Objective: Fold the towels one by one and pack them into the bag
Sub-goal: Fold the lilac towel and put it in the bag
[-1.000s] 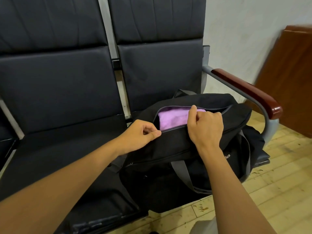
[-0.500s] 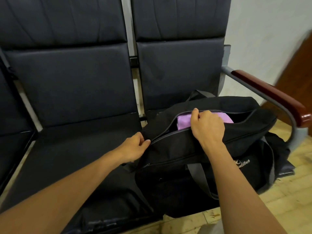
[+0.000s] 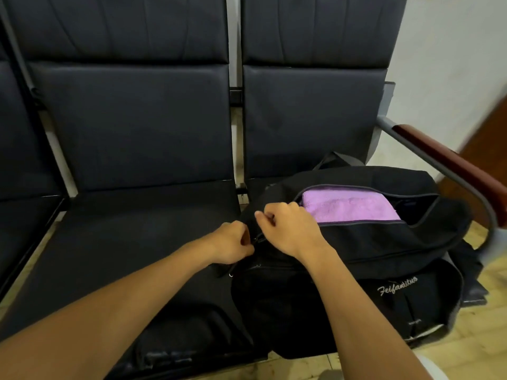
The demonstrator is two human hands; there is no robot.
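Dark seat under my black bag, purple towel inside, both hands, left and right, pinching its zip end.

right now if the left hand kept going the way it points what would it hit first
The left hand points right, at the bag's near-left end, and looks already against it beside the right hand. Going on, it would likely press into the bag; depth is unclear.
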